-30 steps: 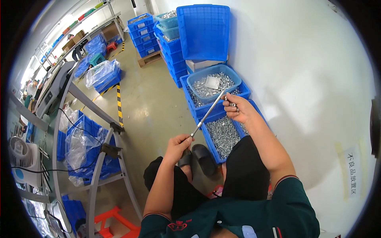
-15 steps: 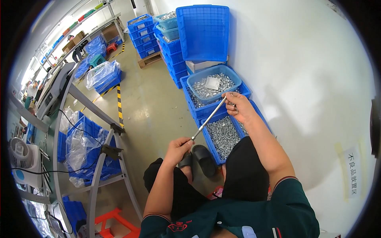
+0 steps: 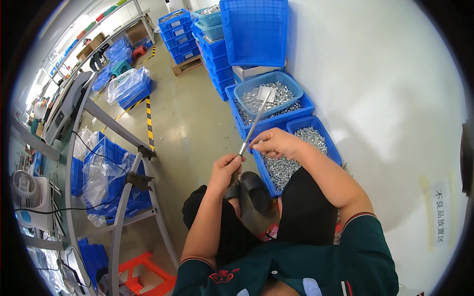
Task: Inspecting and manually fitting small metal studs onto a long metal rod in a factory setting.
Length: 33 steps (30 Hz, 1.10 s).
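Observation:
My left hand (image 3: pixel 225 170) is closed round the lower end of a thin metal rod (image 3: pixel 256 122), which slants up and away toward the bins. A short shiny metal sleeve (image 3: pixel 242 148) sits on the rod just above my left fingers. My right hand (image 3: pixel 277 143) is beside the rod, fingers curled, its fingertips close to the sleeve; what lies inside them is hidden. Under and beyond the right hand, a blue bin (image 3: pixel 275 190) contains many small metal parts. Behind it, a light-blue basket (image 3: pixel 299 95) of similar parts, with a white label on top, rests on another blue bin.
Stacked blue crates (image 3: pixel 178 39) stand at the back on a wooden pallet (image 3: pixel 187 65). A grey metal frame (image 3: pixel 116 124) and plastic-wrapped blue crates (image 3: pixel 111 172) are on my left. A white wall (image 3: pixel 380 74) runs along my right. A red-orange stool (image 3: pixel 148 276) is at lower left.
My right hand has come down from the rod's far tip to near the sleeve by my left hand. The rod now points more steeply upward, and the sleeve sits higher above the left fingers.

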Tool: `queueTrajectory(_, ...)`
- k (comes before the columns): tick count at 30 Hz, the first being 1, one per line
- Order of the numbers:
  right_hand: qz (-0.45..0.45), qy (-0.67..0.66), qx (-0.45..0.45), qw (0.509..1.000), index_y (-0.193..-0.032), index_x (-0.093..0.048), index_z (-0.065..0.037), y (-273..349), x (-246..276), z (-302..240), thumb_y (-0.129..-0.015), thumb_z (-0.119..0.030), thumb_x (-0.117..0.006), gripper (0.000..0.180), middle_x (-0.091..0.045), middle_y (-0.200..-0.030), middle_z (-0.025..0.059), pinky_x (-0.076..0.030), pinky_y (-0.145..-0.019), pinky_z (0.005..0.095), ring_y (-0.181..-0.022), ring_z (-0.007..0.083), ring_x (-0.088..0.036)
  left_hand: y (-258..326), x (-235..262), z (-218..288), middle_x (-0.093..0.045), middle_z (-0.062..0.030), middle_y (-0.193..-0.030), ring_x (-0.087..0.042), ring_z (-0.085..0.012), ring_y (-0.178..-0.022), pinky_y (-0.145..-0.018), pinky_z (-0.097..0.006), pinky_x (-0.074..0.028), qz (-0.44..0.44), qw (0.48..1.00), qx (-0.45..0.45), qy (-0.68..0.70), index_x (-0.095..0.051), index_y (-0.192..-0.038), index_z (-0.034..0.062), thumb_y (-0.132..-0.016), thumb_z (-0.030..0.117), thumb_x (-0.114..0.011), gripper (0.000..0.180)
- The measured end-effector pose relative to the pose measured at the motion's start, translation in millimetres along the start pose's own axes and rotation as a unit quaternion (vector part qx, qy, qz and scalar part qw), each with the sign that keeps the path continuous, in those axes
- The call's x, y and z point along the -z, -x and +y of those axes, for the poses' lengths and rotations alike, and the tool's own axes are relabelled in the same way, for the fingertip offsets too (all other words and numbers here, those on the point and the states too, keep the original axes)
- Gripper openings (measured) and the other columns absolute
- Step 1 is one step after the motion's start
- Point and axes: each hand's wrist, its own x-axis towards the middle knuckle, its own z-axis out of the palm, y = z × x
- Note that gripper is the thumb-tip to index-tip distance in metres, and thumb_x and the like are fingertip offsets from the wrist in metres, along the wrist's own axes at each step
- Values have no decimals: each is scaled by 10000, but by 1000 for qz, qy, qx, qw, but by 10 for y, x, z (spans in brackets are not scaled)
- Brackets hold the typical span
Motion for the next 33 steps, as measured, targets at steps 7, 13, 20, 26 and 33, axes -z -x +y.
queueTrajectory(7,47,-345,53,936,-1031,-527,27,38,476,19,-886,-173,-477,252,-496,-782,53,-274,-373,161,-511,60,-388,34,87,-30,-509,-1,-591,-393,-49,-394,-360,-202,-296,7,999,-14,-48,-595,-901,18,-880,197,-524,194)
queueTrajectory(13,35,-424,99,900,-984,-505,14,91,580,39,-878,-160,-525,204,-482,-768,47,-280,-369,154,-504,43,-385,77,93,-29,-512,1,-583,-381,-42,-390,-355,-197,-265,0,997,-17,-72,-604,-894,11,-875,177,-524,185)
queueTrajectory(20,15,-467,119,876,-957,-526,-24,78,646,56,-880,-213,-550,206,-461,-701,17,-260,-356,162,-479,48,-377,145,111,6,-515,7,-592,-376,-37,-407,-373,-197,-258,-17,995,12,-93,-611,-904,14,-872,196,-537,199)
queueTrajectory(26,36,-448,124,885,-937,-544,-21,85,592,16,-863,-193,-580,190,-462,-680,13,-258,-353,158,-470,42,-371,171,82,67,-510,19,-626,-459,-56,-573,-530,-196,-342,-26,994,42,-95,-627,-903,-13,-851,184,-572,211)
queueTrajectory(33,147,-181,115,966,-877,-574,-33,113,377,-67,-802,-160,-645,164,-458,-661,-11,-209,-366,154,-467,19,-360,99,123,-75,-513,21,-614,-377,-33,-441,-396,-199,-255,-13,992,30,-120,-614,-918,12,-872,204,-535,213)
